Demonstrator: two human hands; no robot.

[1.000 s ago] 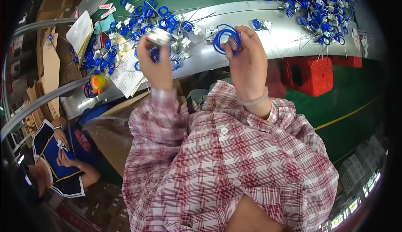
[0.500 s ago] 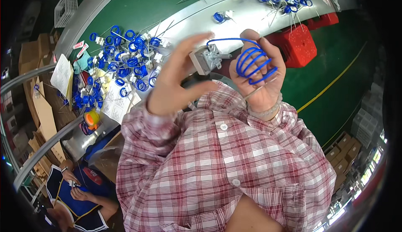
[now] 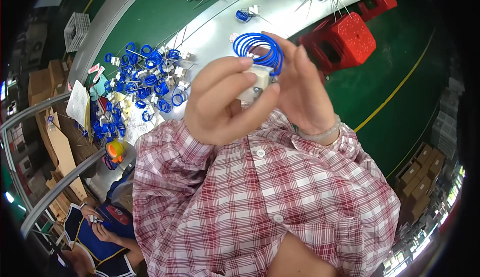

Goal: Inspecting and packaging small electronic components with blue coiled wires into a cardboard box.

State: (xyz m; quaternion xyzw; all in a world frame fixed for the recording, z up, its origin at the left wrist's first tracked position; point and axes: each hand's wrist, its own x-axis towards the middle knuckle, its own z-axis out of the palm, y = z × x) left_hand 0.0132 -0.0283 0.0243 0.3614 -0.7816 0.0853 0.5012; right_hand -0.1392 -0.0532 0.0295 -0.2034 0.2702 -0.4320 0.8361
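Note:
My left hand (image 3: 220, 99) is closed on a capillary thermostat, its thumb and fingertips pinching the small pale box-shaped body (image 3: 262, 78). A blue coiled tube (image 3: 275, 57) rises from the body in several loops. Close to the right side of the loops is my right hand (image 3: 307, 94), palm showing, its thumb and index finger stretched apart. Some of its fingers lie behind the coil, and I cannot tell how firmly they touch it. The metal probe is not visible. Both hands are in front of my chest, above the near edge of the metal-edged bench.
Many similar blue-coiled thermostats (image 3: 150, 77) lie heaped on the bench (image 3: 210, 37) at left, with more at the far side and a single one (image 3: 246, 15) apart. Papers (image 3: 79, 99) and an orange-yellow tape roll (image 3: 115, 149) are at left. Red stools (image 3: 350, 42) stand right. A co-worker (image 3: 102, 227) sits lower left.
My left hand has moved right and taken hold of the thermostat body. The coil now stands above the body, its loops closer together. My right hand's fingers have straightened from around the coil.

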